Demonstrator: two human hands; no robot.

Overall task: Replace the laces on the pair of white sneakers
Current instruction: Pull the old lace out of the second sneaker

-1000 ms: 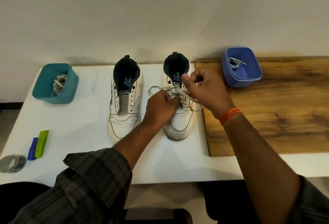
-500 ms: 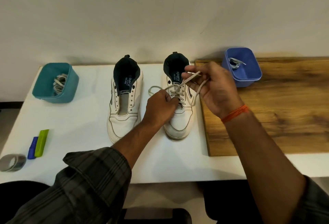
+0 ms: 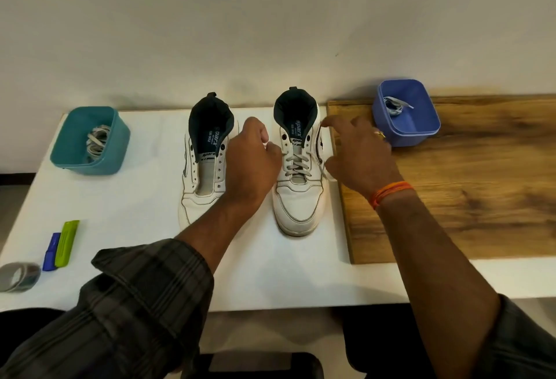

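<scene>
1. Left hand (image 3: pixel 252 162): we see its fingers curled inward, fingertips beside the upper left eyelets of the right sneaker (image 3: pixel 299 168). They appear to pinch one end of the grey lace (image 3: pixel 298 163), though the strand inside the grip is too small for us to confirm. The knuckles face up, and the hand sits in the gap between the two shoes.
2. Left forearm: bare, running down and left from the wrist to a dark plaid sleeve (image 3: pixel 126 303) at the lower left.
3. Right hand (image 3: pixel 361 159): we see the index finger extended toward the shoe's collar, the other fingers loosely bent and slightly spread, the thumb low against the shoe's right side. A loop of lace runs by the thumb and index finger; we cannot tell whether it is pinched. The back of the hand faces up.
4. Right wrist: an orange thread band (image 3: pixel 388 193) circles it; the bare forearm runs down and right, above the edge of the wooden board (image 3: pixel 466 183).
5. Right sneaker: upright on the white table (image 3: pixel 135 207), toe toward us, laced across its lower eyelets.
6. Left sneaker (image 3: pixel 204 165): just beside it, upright, eyelets bare, partly covered by the left wrist.
7. Teal tub (image 3: pixel 90 140): far left of the table, holding coiled laces.
8. Blue tub (image 3: pixel 406 113): on the board near the right hand, holding a lace.
9. Green and blue clip-like items (image 3: pixel 61 244) and a grey tape roll (image 3: pixel 18 276): at the table's near left edge.
</scene>
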